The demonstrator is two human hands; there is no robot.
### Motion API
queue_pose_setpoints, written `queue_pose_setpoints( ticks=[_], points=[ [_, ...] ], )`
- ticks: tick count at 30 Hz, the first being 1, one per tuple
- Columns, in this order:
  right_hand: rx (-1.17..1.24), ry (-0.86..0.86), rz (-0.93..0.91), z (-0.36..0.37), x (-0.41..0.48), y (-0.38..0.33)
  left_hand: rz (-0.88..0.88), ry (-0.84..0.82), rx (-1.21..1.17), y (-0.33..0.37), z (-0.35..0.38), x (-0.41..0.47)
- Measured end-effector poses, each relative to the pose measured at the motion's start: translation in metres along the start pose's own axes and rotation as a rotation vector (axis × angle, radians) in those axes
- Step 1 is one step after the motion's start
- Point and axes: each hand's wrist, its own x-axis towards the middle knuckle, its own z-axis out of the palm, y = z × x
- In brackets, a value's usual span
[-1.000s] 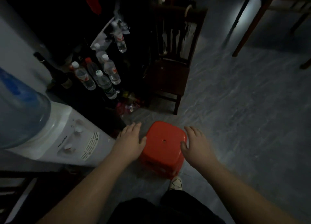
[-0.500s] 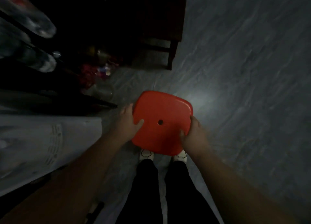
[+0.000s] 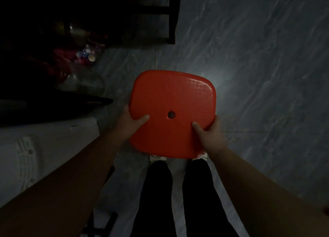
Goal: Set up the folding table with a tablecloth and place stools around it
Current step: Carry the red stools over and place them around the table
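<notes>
1. The red plastic stool [image 3: 172, 112] sits at the centre of the frame, seat towards the camera, with a small round hole [image 3: 171, 114] near the middle of the seat. It appears to be held up above the grey tiled floor [image 3: 258, 58], since it hides most of the person's white shoes [image 3: 157, 158] below it.
2. The left hand [image 3: 130, 123] is closed on the seat's left edge, thumb lying on top; its fingers are hidden underneath.
3. The right hand [image 3: 209, 132] is closed on the lower right edge the same way, thumb on the seat.
4. The step in hand looks like carrying a stool to the table; no folding table or tablecloth is in view.
5. The next move likely calls for turning away from the white appliance [image 3: 44, 147] at lower left and the dark chair [image 3: 160, 17] at the top, keeping both grips firm and the stool level.
</notes>
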Motion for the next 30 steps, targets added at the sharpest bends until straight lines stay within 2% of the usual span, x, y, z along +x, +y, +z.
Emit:
queue_pose_setpoints(
  ticks=[4,9,15,20,23,27,30],
  points=[
    [0.019,0.030,-0.052,-0.007,-0.010,-0.024,0.046,0.065,-0.005,0.028,-0.006,-0.022],
    [-0.032,0.102,-0.174,-0.048,-0.053,-0.089,0.152,0.197,0.071,0.082,-0.031,-0.075],
    [-0.091,0.080,-0.371,-0.136,-0.171,-0.200,0.259,0.239,0.074,0.173,-0.098,-0.194],
    [-0.081,0.164,-0.469,-0.205,-0.285,-0.276,0.386,0.236,0.022,0.243,-0.151,-0.306],
    [-0.061,0.229,-0.516,-0.237,-0.337,-0.295,0.486,0.266,0.034,0.271,-0.169,-0.358],
    [-0.015,0.341,-0.572,-0.265,-0.379,-0.295,0.604,0.309,0.175,0.301,-0.169,-0.404],
    [0.017,0.452,-0.619,-0.279,-0.393,-0.285,0.663,0.275,0.256,0.326,-0.158,-0.420]
  ],
)
